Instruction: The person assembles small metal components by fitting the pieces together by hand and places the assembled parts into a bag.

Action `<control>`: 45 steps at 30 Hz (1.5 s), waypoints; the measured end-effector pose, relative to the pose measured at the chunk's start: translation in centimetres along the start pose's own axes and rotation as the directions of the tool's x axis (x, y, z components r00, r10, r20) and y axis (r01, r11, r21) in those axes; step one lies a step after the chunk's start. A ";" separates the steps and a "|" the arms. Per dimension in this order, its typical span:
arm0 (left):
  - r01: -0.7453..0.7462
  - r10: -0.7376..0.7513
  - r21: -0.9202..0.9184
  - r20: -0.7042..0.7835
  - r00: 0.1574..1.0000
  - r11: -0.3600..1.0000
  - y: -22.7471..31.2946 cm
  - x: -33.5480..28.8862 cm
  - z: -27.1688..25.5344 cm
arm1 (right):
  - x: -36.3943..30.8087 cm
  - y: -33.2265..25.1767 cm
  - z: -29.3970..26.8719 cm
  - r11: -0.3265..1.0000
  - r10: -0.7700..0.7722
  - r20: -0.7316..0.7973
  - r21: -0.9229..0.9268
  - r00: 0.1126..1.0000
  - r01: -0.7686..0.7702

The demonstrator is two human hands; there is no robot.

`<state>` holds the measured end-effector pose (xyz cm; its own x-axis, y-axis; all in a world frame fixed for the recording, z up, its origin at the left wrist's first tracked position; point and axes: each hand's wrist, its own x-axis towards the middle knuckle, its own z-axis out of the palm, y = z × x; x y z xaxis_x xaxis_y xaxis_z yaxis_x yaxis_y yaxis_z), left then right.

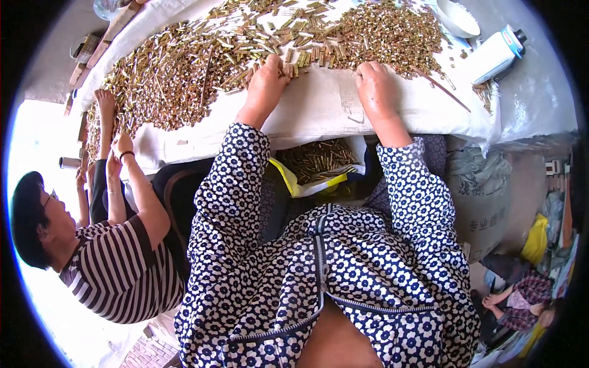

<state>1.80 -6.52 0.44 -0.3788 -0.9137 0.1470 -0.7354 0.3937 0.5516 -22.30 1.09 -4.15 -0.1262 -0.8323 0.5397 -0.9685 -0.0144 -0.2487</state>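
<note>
A large heap of small brass-coloured metal pieces (165, 73) spreads over the white cloth (307, 101) on the table. At the heap's near edge, my left hand (265, 87) is closed, its fingertips against several short ribbed strips (304, 58); a piece seems pinched there, but I cannot make it out clearly. My right hand (376, 92) rests further right, below a second dense heap (386, 37), fingers curled in. What those fingers hold, if anything, is hidden. Below the table edge, an open bag with a yellow rim (288, 178) contains many thin brass-coloured pieces.
At the right stand a white bowl (457, 18) and a white can with a dark cap (498, 55). A thin brown stick (442, 89) lies near it. Left, a person in a striped shirt (126, 267) sits close to the table. Another person (521, 300) sits behind at lower right.
</note>
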 end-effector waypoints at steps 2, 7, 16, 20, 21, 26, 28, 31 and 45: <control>-0.026 0.025 -0.008 -0.051 0.998 1.000 0.1 -0.7 0.0 | 0.0 0.1 0.2 1.000 0.006 0.006 0.000 1.000 -0.006; -0.048 0.041 -0.112 -0.061 0.997 0.993 0.3 -2.2 0.3 | -0.5 0.2 0.4 0.990 0.040 -0.035 0.137 0.999 -0.035; -0.111 0.108 -0.076 -0.046 0.993 0.991 -0.8 -2.7 1.2 | -0.8 -0.1 0.4 0.994 0.024 -0.014 0.109 1.000 -0.023; -0.137 0.126 -0.091 -0.118 0.985 0.986 -0.9 -3.3 1.4 | -1.5 -0.7 -0.5 0.967 0.032 -0.061 0.255 0.998 -0.016; -0.133 0.117 -0.109 -0.145 0.983 0.985 -0.8 -3.6 1.4 | -1.6 -1.2 -0.9 0.964 0.033 -0.019 0.264 0.999 -0.027; -0.102 0.065 -0.176 -0.205 0.977 0.979 0.4 -4.8 0.4 | -1.6 -4.4 -3.9 0.925 0.018 -0.051 0.379 0.999 0.003; 0.062 -0.134 -0.441 -0.134 0.982 0.895 0.9 -5.3 -0.5 | -2.4 -6.2 -5.2 0.645 -0.040 0.340 0.727 0.939 -0.236; 0.166 -0.230 -0.756 0.021 0.973 0.633 0.0 -6.1 -0.9 | -3.2 -9.2 -5.4 0.574 -0.361 0.286 0.818 0.887 -0.031; 0.294 -0.197 -0.901 0.241 0.950 0.317 1.6 -8.3 -0.6 | -3.5 -7.8 -2.9 0.227 0.035 0.432 0.875 0.901 -0.428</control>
<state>4.08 1.66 0.58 -0.3501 -0.9218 -0.1667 0.1616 -0.2348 0.9585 -14.95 5.77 -1.79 -0.0549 -0.9899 0.1305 0.0222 -0.1319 -0.9910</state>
